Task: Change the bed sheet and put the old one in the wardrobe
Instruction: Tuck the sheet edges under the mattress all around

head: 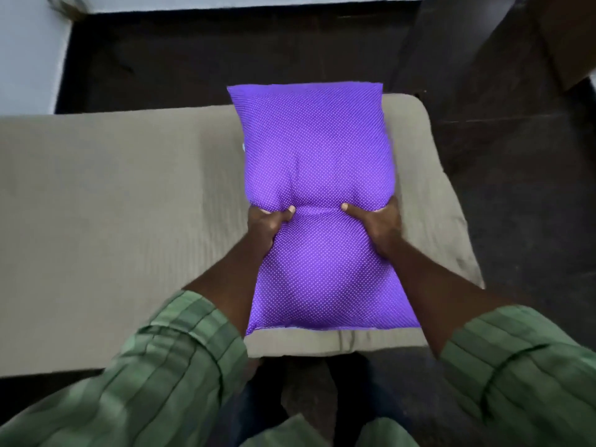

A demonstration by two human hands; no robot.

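1. Mattress (113,227) in beige, ribbed fabric fills the left and middle of the view, its rounded end at the right; no sheet shows on it.
2. Dark floor (500,172) surrounds the bed, and a pale wall (29,53) stands at the upper left.
3. Purple pillow (316,175) with fine white dots lies lengthwise across the mattress's right end, its far edge reaching past the mattress edge.
4. Left hand (267,221) clenches the pillow's left side at mid-length, thumb pressed on top.
5. Right hand (374,217) grips the right side likewise, pinching the pillow into a waist.
6. Green striped sleeves (167,366), rolled up, cover both upper arms.
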